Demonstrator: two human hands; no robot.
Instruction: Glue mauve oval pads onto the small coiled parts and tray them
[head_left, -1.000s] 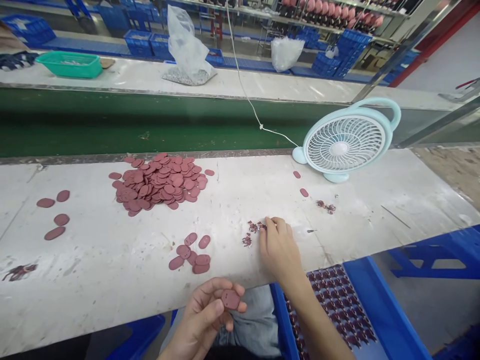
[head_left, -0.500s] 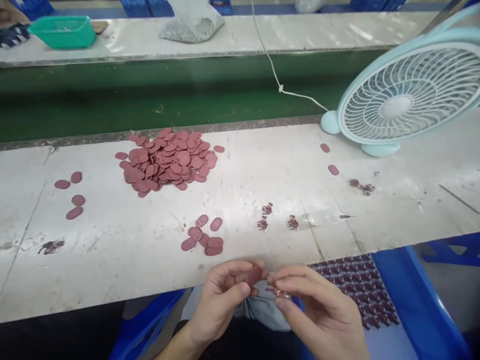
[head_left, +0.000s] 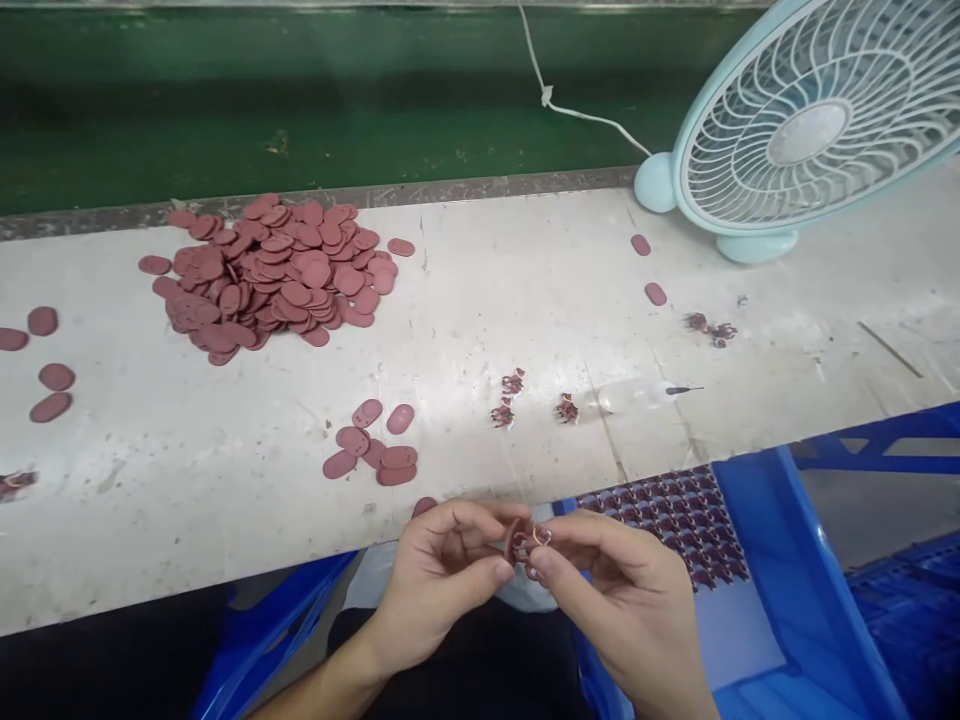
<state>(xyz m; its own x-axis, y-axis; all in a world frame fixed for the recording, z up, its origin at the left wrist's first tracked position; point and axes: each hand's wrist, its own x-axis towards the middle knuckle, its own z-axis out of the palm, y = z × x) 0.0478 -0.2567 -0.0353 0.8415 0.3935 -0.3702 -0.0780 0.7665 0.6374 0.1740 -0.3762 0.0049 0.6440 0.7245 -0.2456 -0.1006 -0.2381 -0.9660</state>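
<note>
Between the fingers of my left hand (head_left: 442,575), a reddish-brown oval disc (head_left: 514,541) is held nearly edge-on. My right hand (head_left: 626,595) pinches a small brown-and-white figure (head_left: 539,537), which meets the disc's face. Fingers hide much of both pieces. Just behind my left hand, another oval disc (head_left: 424,507) lies at the table's front edge. A loose group of discs (head_left: 375,445) rests further in, and a large heap of discs (head_left: 277,275) lies beyond it. Several similar small figures (head_left: 568,407) sit on the table past my hands.
A clear bottle (head_left: 634,397) with a thin dark tip lies on the white table (head_left: 480,310). At the back right stands a light-blue fan (head_left: 810,135) with a white cord. Below the table edge, a blue crate (head_left: 817,560) holds rows of small figures (head_left: 675,515).
My hands have come together, bringing the figure against the disc, which has turned from face-on to nearly edge-on. The camera has tilted downward, and the far bench has left the view.
</note>
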